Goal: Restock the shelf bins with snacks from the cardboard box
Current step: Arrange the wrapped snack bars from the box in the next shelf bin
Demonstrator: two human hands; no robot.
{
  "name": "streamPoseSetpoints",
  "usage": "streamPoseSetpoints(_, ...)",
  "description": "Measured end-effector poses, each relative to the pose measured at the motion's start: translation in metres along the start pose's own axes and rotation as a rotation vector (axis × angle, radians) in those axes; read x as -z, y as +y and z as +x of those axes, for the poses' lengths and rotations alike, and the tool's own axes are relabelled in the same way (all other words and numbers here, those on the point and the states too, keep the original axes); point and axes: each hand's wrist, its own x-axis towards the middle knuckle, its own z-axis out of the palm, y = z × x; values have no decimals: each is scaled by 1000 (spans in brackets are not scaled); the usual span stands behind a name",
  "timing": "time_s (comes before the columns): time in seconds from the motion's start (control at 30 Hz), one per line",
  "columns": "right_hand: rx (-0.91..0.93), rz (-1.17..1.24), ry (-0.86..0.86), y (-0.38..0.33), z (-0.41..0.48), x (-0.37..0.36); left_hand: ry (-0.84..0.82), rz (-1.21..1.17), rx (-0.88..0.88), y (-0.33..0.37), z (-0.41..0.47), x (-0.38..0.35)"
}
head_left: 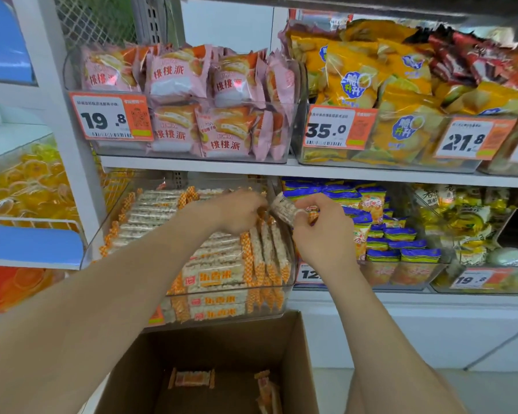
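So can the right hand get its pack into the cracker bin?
Likely yes: right hand pinches the pack just above the bin and its open top; the left hand beside it is the only thing close.

One head-worn, wide-angle camera is looking forward and down, facing the shelf [192, 166] squarely from close by — the lens is bowing its lines toward the left and right edges. The cardboard box [222, 342] is sitting nearest, directly below the viewpoint.

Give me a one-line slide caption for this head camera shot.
Right hand holds a white-and-orange rice-cracker packet beside the left hand over a clear plastic shelf bin, brown cardboard box below.
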Motion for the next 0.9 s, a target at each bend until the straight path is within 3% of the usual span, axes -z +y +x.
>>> streamPoseSetpoints(0.13,-66,49,-57,-3,5,-1,-32,-55,-59,-7,12,-6)
streamPoseSetpoints(0.3,-132,86,173,-7,6,5,-51,160,-121,-13,14,-13)
streamPoseSetpoints(0.43,-282,252,22,-7,3,5,59,219,-159,-12,8,-9)
streamPoseSetpoints(0.6,-79,-91,144,3,1,1,95,141,-115,-24,-4,-13)
streamPoseSetpoints(0.8,85,-169,206,-6,3,-6,26,79,-70,-22,-18,-20)
streamPoseSetpoints(0.9,123,-244,120,-14,13,-23,29,66,-51,-23,-18,-22)
